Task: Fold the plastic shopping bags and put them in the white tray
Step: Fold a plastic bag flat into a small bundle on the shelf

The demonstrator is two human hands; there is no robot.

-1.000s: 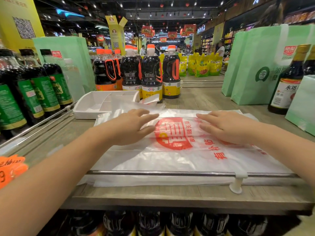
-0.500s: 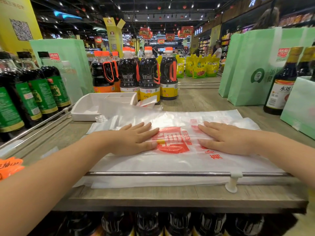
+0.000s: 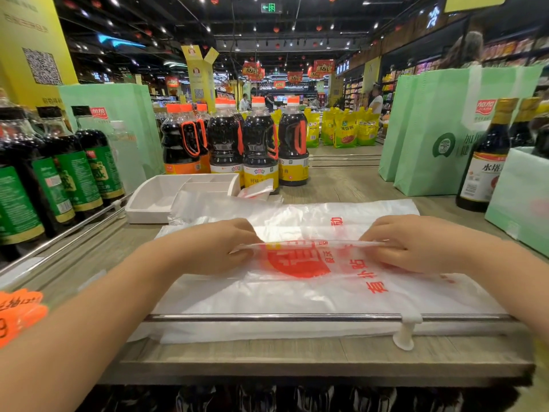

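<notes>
**Q:** State of the hands?

**A:** Left hand [image 3: 214, 248] and right hand [image 3: 416, 245] each pinch one raised crease of the plastic bag [image 3: 297, 298], with the fingers curled over it. The crease runs straight between them, lifted off the rest of the sheet.

**Q:** Location and edges of the bag?

**A:** It lies flat on the wooden shelf [image 3: 297, 358]. The near edge passes under the metal rail [image 3: 267, 317], which a white clip [image 3: 405, 337] holds up. The far edge stops short of the orange-capped bottles [image 3: 258, 144]. The white tray [image 3: 148, 200] sits at the far left, just beyond the bag. A second loose plastic sheet [image 3: 214, 203] overlaps the tray's near right corner.

**Q:** Open room?

**A:** Bare wood shows to the left, between the bag and the green-labelled bottles [image 3: 74, 173]. More shows at the far right, before the green paper bags [image 3: 445, 129] and a gold-capped bottle [image 3: 487, 162].

**Q:** Surface and surroundings?

**A:** The shelf is grey-brown with visible grain. An orange price tag [image 3: 17, 310] hangs at the near left. A shop aisle under a dark, spotlit ceiling lies beyond.

**Q:** Materials?

**A:** The bag is thin translucent white film, wrinkled, printed with a red disc and red characters. The tray is rigid matte white with partitions. The rail is polished metal.
</notes>
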